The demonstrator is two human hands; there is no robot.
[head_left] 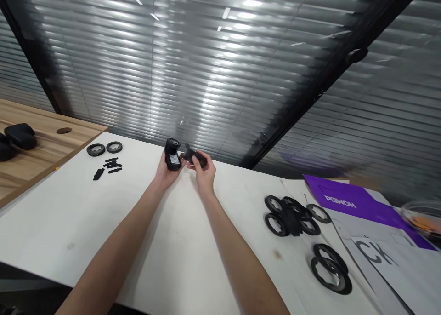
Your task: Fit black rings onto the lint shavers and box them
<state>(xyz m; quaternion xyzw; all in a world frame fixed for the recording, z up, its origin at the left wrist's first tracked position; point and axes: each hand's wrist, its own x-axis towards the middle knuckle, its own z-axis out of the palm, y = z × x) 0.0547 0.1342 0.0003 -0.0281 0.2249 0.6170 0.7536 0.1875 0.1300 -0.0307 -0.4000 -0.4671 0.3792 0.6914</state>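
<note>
My left hand grips a black device with a round top and a pale label in its lower recess, held above the far side of the white table. Close beside it, my right hand pinches a dark, curved piece that looks like a cover. The two parts are side by side; whether they touch is unclear. Left of my hands lie two black rings and several small black strips.
More black rings and strips are heaped at the right, beside a purple and white printed sheet. Blinds behind glass rise beyond the table. A wooden desk at the left bears black objects.
</note>
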